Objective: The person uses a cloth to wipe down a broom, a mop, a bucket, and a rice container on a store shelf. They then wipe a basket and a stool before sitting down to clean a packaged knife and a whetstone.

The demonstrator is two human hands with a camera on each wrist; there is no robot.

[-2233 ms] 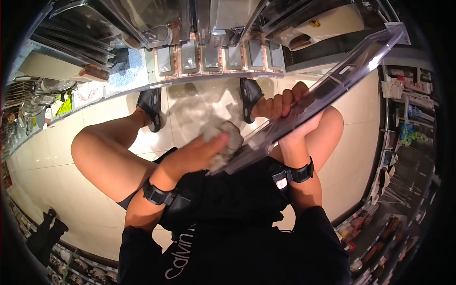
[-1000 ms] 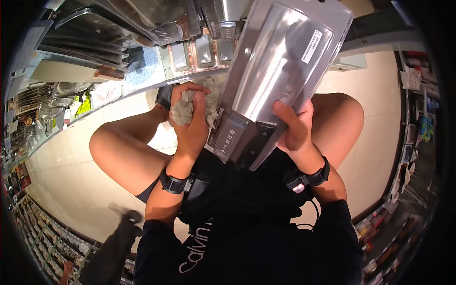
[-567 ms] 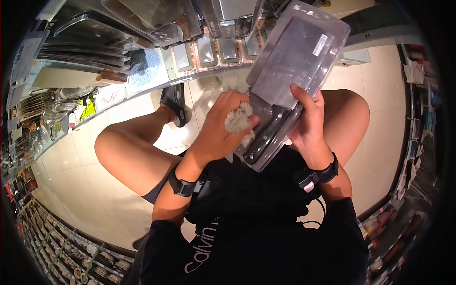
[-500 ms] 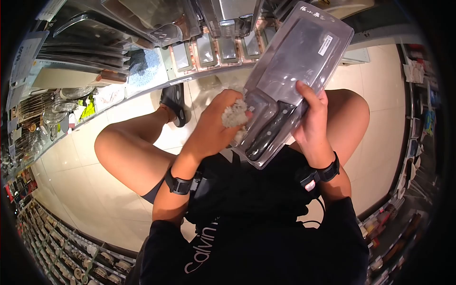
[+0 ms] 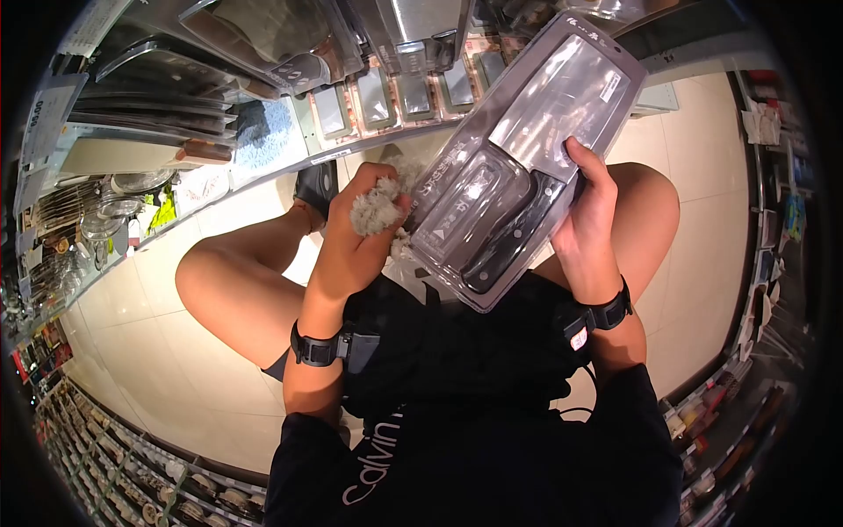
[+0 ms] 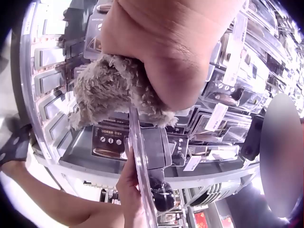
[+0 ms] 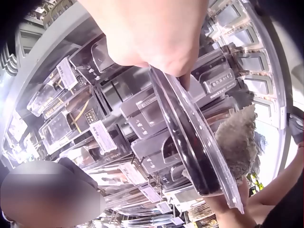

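Note:
A clear blister pack (image 5: 457, 277) holds a cleaver (image 5: 549, 110) with a black riveted handle (image 5: 511, 235) and a small block in a plastic-covered recess (image 5: 470, 198). My right hand (image 5: 587, 224) grips the pack's right edge, thumb over the front beside the handle. In the left hand (image 5: 344, 250) is a bunched fluffy grey cloth (image 5: 376, 209), right at the pack's left edge. From the left wrist view, the cloth (image 6: 107, 90) meets the edge of the pack, seen side-on. The right wrist view shows the cloth (image 7: 237, 140) behind the pack (image 7: 202, 137).
Ahead is a shelf with a row of boxed rectangular blocks (image 5: 373, 97) and more packaged knives (image 5: 158, 105). A blue fluffy cloth (image 5: 263, 132) lies on the shelf. Strainers and utensils (image 5: 110, 202) hang at left; another stocked rack (image 5: 764, 255) stands at right.
The pack has swung from edge-on to facing up, then tilted slightly. The cloth hand has gone over to the pack's left side, across its lower part and back to its left edge.

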